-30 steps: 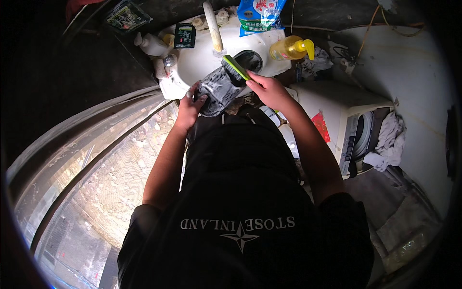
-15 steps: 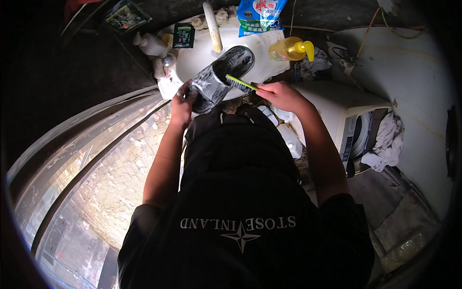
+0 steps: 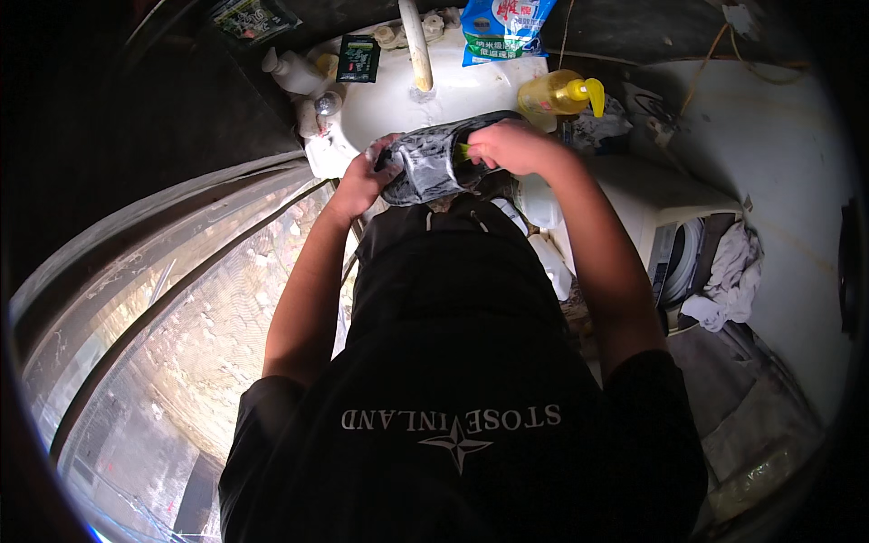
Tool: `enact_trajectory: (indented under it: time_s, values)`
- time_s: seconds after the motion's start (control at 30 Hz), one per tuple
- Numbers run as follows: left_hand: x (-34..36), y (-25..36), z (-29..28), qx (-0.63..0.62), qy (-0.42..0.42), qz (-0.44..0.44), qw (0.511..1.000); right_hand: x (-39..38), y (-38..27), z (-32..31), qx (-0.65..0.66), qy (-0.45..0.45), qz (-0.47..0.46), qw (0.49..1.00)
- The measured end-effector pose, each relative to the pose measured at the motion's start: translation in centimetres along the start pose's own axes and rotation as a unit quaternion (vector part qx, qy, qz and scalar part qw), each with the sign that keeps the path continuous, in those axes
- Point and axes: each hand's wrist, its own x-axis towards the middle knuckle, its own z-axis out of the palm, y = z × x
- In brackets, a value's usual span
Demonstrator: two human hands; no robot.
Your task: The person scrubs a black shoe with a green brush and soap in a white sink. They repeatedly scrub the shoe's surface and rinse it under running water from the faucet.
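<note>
A dark slide sandal, streaked with white foam, is held over the front edge of a white washbasin. My left hand grips it at its left end, fingers wrapped round the edge. My right hand is closed on a green brush at the opening under the sandal's strap. Only a little of the brush shows; its head is hidden inside the sandal and behind my fingers.
Behind the sandal stands a pale tap pipe. A yellow pump bottle and a blue detergent bag sit on the basin's right side. At left are a white pump bottle and a dark sachet. A washing machine stands to the right.
The sandal has turned from slanting to nearly level. My right hand has moved in closer, pushing the brush under the strap, where its bristles were visible before.
</note>
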Motion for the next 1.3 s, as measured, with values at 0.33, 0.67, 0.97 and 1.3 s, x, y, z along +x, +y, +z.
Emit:
enact_trajectory:
  time_s: [0.33, 0.67, 0.97, 1.3]
  values:
    - [-0.5, -0.4, -1.0, 0.045, -0.031, 0.048, 0.997, -0.4, 0.6, 0.1, 0.074, -0.021, -0.027, 0.997]
    - [-0.7, 0.0, -2.1, -0.038, 0.023, 0.021, 0.999, -2.0, -2.7, -0.2, 0.003, -0.012, -0.040, 0.999]
    - [-1.0, -1.6, -2.6, -0.110, 0.066, -0.045, 0.991, -4.4, -2.2, 1.2, -0.187, 0.161, -0.066, 0.967]
    - [-2.3, -4.0, -2.9, -0.273, 0.069, -0.066, 0.957, -4.6, 2.1, 2.6, -0.265, 0.303, -0.026, 0.915]
